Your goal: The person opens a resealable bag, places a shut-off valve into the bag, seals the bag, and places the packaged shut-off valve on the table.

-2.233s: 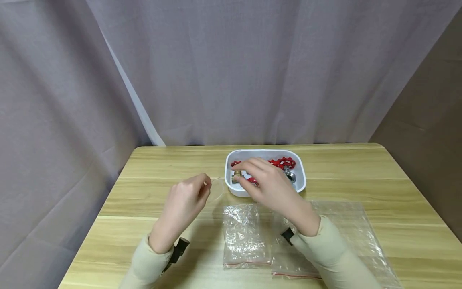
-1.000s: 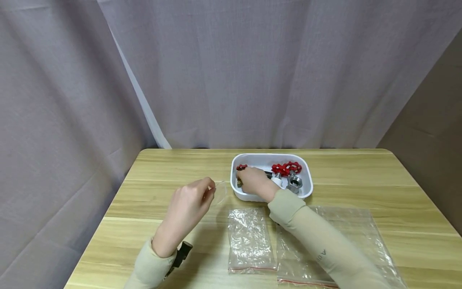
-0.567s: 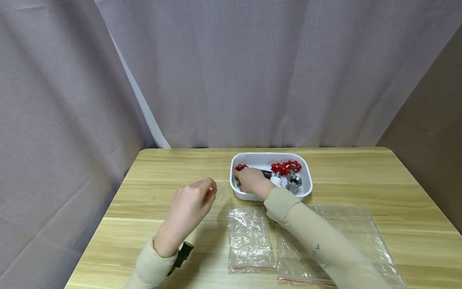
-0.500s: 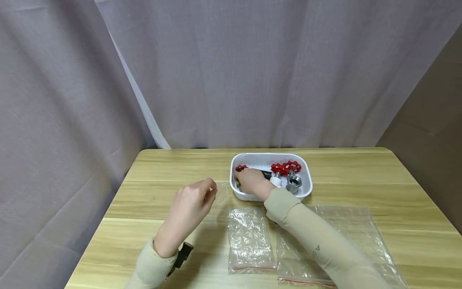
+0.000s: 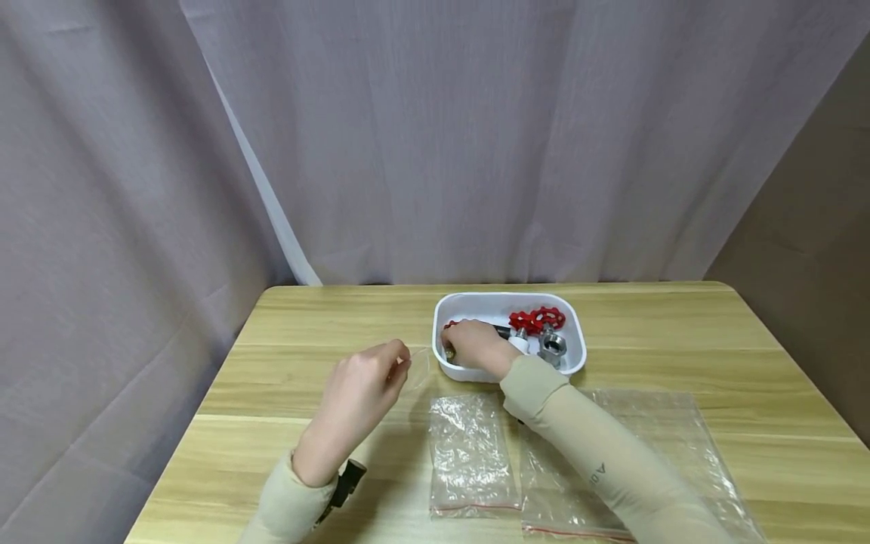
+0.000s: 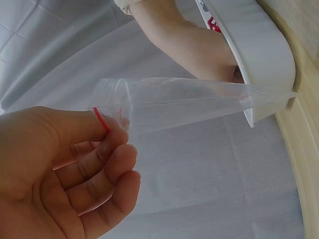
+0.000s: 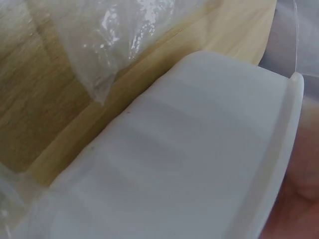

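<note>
My left hand point(image 5: 363, 385) pinches a small clear zip bag point(image 6: 184, 104) by its red-striped mouth, thumb against forefinger. The bag hangs out toward the left end of a white tray point(image 5: 578, 355), its mouth spread into a rounded opening in the left wrist view. My right hand point(image 5: 476, 344) reaches down into the tray's left part, fingers curled on a brass valve point(image 5: 450, 353). Only a bit of brass shows below the fingers; the thumb is hidden. Red handwheels point(image 5: 537, 320), a white fitting point(image 5: 519, 344) and a steel fitting point(image 5: 553, 345) lie to the right.
In front of the tray lie a small clear zip bag point(image 5: 469, 453) and, to its right, a larger one point(image 5: 652, 423), partly under the right forearm. The wooden table point(image 5: 272, 363) ends at a grey curtain point(image 5: 435, 151) behind.
The right hand has come down from above the tray into its left part, its fingers closing in at the brass valve. The left hand keeps the bag in nearly the same place.
</note>
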### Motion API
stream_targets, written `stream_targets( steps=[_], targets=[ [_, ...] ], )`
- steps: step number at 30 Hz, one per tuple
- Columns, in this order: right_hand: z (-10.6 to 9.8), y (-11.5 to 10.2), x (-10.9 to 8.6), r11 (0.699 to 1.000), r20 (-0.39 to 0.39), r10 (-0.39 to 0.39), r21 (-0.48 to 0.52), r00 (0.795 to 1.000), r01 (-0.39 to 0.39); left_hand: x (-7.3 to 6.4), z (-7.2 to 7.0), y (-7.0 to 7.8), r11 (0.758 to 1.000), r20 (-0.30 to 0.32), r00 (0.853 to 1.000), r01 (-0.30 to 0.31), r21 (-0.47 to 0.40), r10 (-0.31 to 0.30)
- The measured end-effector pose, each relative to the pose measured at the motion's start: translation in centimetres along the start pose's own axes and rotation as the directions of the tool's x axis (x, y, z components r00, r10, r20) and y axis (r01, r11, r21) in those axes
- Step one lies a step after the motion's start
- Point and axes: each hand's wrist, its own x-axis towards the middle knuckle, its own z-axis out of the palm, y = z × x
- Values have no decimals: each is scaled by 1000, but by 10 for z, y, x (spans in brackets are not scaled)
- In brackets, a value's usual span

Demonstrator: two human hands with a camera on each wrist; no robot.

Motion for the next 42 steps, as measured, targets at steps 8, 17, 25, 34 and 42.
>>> stream_targets(
  steps=[8, 17, 25, 34, 42],
  targets=[
    [-8, 1, -2, 992, -50, 52, 120, 997, -46, 1, 5, -1, 1000, 13, 1000, -15, -9, 16],
    [-48, 8, -16, 965, -138, 74, 259, 988, -36, 1, 6, -2, 1000, 43, 999, -6, 4, 6],
    [-73, 13, -43, 951, -256, 37, 307, 966, 45, 4, 6, -3, 1000, 31, 999, -8, 17, 7],
    [-90, -1, -69, 922, -286, -25, 364, 958, 132, 6, 7, -7, 999, 30, 999, -24, 31, 23],
    [-102, -27, -92, 910, -349, -106, 344, 931, 232, 11, 7, -11, 998, 46, 998, -47, 47, 45]
  ],
)
